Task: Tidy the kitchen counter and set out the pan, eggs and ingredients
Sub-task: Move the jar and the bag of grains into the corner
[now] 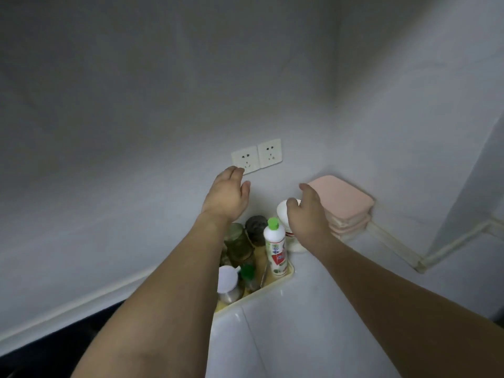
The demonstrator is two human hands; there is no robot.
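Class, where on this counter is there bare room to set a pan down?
Bare white counter lies right of the tray, in front of the pink boxes. The tray is packed with bottles and jars; bowls crowd the corner under the right hand.

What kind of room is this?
Probably a kitchen corner. A tray holds jars and a green-capped bottle, white bowls are stacked beside it, and two wall sockets sit above the white counter.

Both hands raised, fingers relaxed — left hand [227, 193] near sockets [256, 156], right hand [306, 214] over bowls [286, 225].
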